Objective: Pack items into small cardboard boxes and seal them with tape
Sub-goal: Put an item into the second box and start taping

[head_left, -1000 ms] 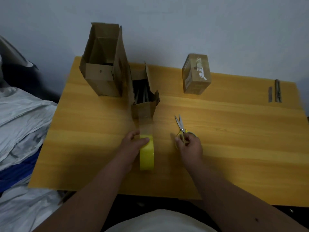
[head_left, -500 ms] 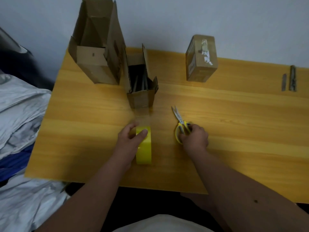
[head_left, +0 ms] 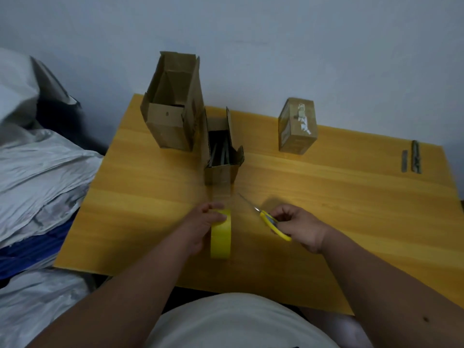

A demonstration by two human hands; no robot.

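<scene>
My left hand (head_left: 204,223) grips a yellow roll of tape (head_left: 221,238) standing on edge on the wooden table (head_left: 351,209). A clear strip of tape (head_left: 221,197) stretches from the roll to the front of a small open cardboard box (head_left: 222,159) with dark items inside. My right hand (head_left: 298,226) holds yellow-handled scissors (head_left: 270,221) lifted off the table, their blades pointing up-left toward the strip. A sealed small box (head_left: 297,126) stands at the back right.
A larger open cardboard box (head_left: 173,109) stands at the back left, touching the small open one. Two thin metal pieces (head_left: 411,159) lie near the far right edge. Crumpled grey plastic bags (head_left: 37,172) pile up left of the table. A wall is behind.
My right hand has picked the scissors up off the table and turned their blades toward the tape strip. My left hand stays on the roll. The camera view shifted.
</scene>
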